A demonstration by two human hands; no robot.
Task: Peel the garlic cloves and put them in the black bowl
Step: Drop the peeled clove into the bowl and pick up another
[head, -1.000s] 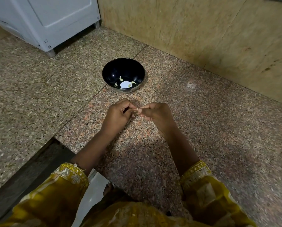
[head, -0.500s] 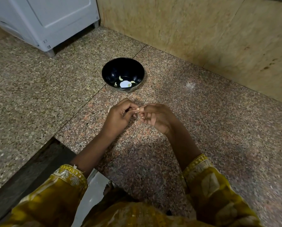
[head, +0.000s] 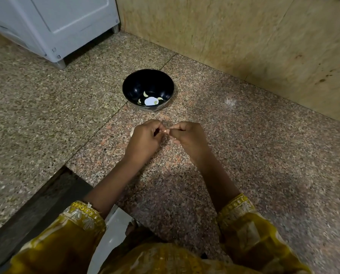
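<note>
Left hand and right hand still pinch a mostly hidden clove between curled fingertips, just short of the unmoved bowl holding peeled cloves; the right hand has rolled knuckles-up.

I see both forearms reaching forward from the yellow sleeves, wrists angled inward. The left hand and right hand meet fingertip to fingertip, fingers curled, pinching a tiny garlic clove between them — mostly hidden.
</note>
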